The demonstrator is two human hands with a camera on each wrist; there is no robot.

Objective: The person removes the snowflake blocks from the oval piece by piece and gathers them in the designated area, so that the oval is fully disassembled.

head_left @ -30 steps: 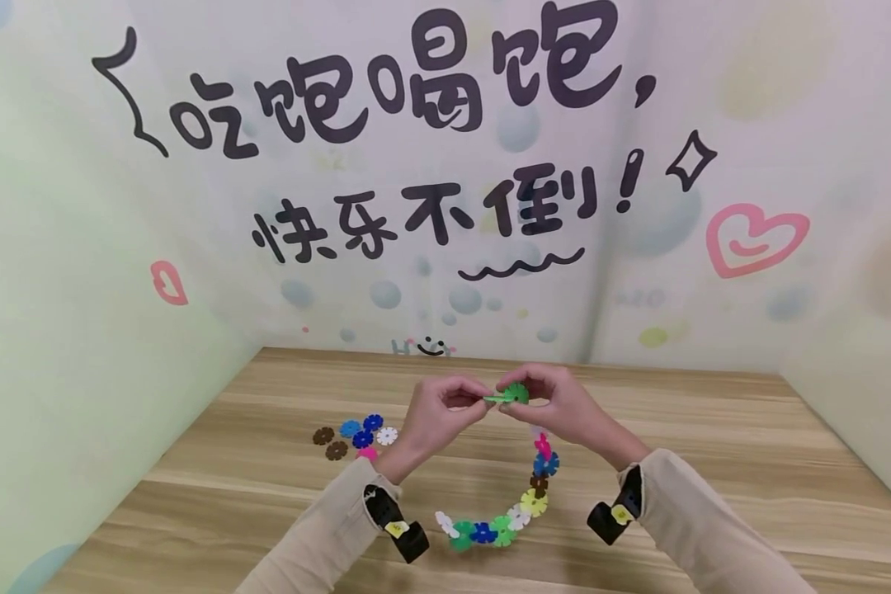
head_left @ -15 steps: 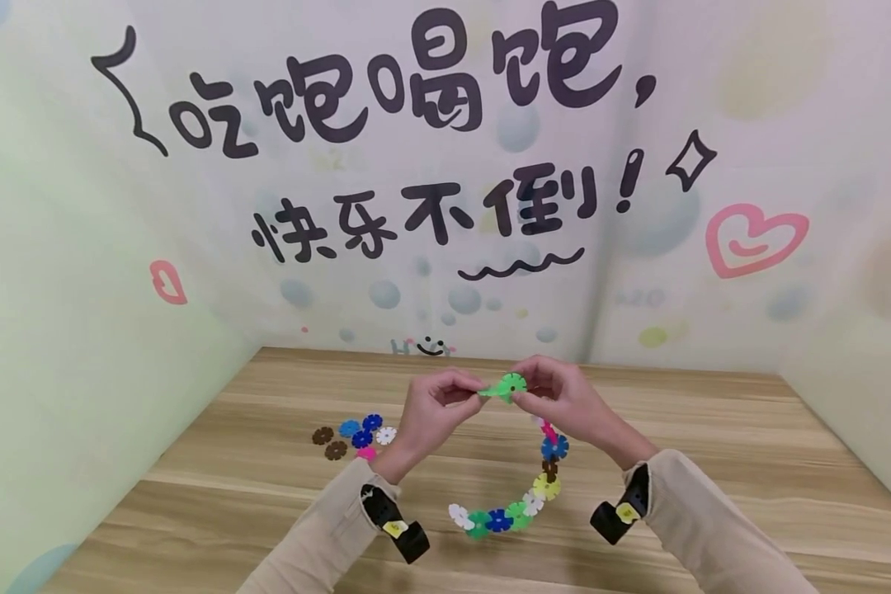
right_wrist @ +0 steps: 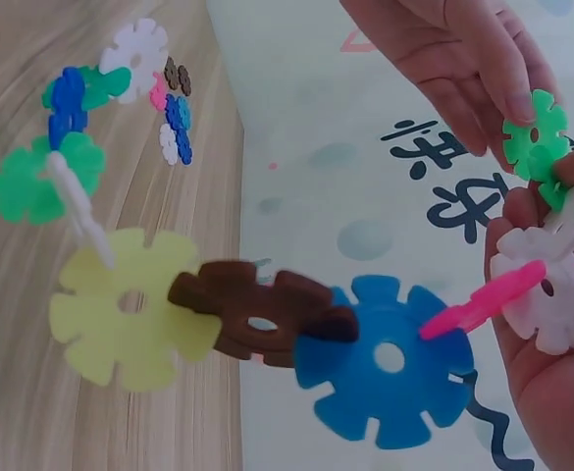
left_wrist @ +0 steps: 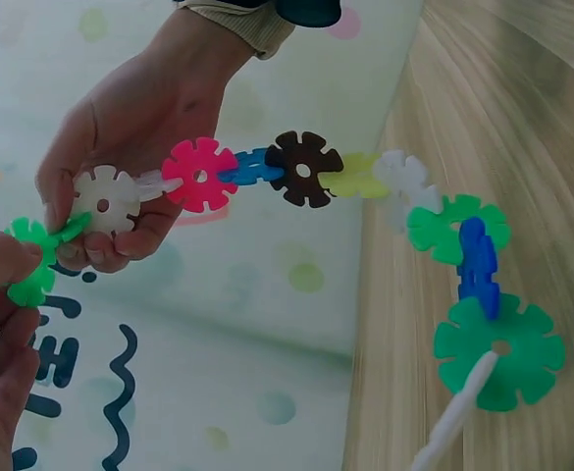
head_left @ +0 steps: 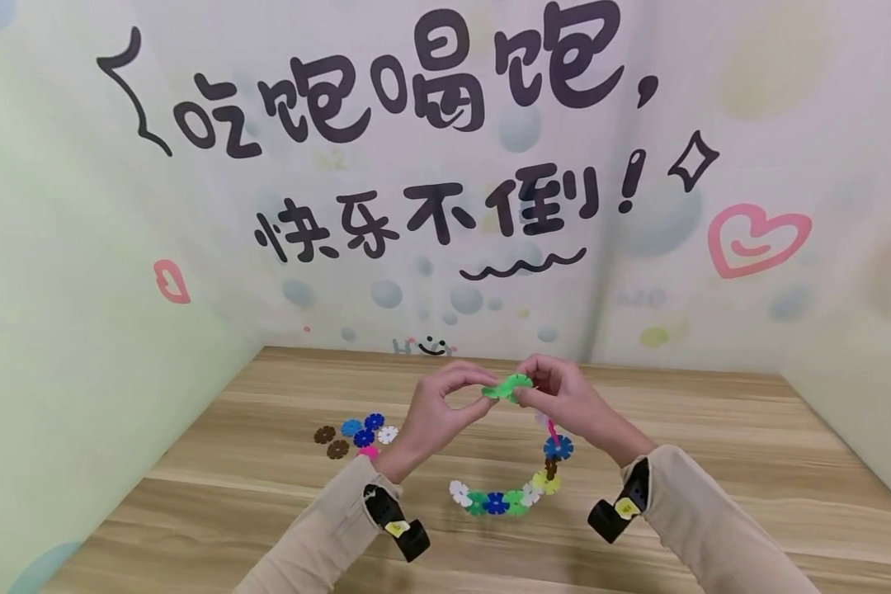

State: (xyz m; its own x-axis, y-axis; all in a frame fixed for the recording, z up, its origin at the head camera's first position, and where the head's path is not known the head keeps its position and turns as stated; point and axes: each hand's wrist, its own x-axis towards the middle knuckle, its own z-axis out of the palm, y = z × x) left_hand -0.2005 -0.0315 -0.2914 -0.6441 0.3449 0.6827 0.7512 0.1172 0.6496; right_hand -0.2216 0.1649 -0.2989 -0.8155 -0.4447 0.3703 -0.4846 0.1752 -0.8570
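Note:
Above the table my left hand pinches a green notched snowflake disc by its rim between thumb and fingers. My right hand pinches a second green disc, which meets the first one edge to edge. From my right hand a chain of interlocked discs hangs down and curves left in an arc. In the right wrist view its white disc lies against my right palm, followed by a pink disc, a blue disc, a brown disc and a yellow disc. A white disc ends the chain.
Several loose discs lie on the wooden table left of my left forearm: brown discs, blue discs, a white disc and a pink disc. A printed cloth stands behind the table.
The two green discs have turned in my hands, and my left hand has come slightly rightward. The hanging chain has swung right, and its lower end has risen a little.

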